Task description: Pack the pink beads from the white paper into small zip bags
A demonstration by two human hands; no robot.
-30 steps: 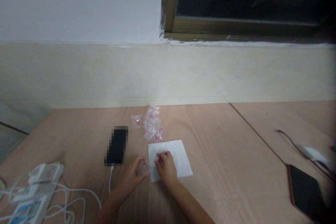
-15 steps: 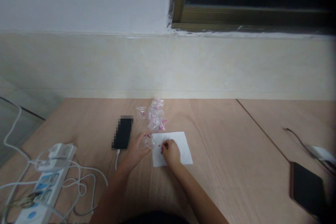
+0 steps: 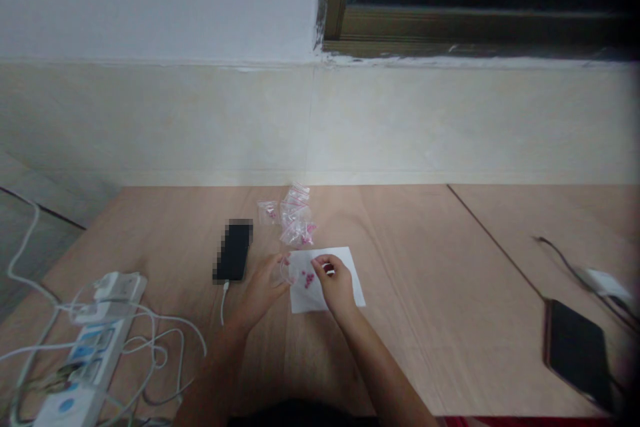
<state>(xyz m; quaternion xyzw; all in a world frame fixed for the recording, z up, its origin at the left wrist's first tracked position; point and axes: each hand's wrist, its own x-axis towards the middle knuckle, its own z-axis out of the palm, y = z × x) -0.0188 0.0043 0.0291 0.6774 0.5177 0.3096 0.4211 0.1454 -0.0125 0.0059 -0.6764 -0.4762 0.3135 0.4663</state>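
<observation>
The left hand (image 3: 259,292) pinches a clear bag (image 3: 286,270), the right hand's (image 3: 337,285) grip is unclear, and one slip could scatter the pink beads (image 3: 309,279) off the paper (image 3: 301,300).

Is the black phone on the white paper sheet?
No, the black phone lies on the wooden tabletop, to the left of the white paper sheet and apart from it.
</observation>
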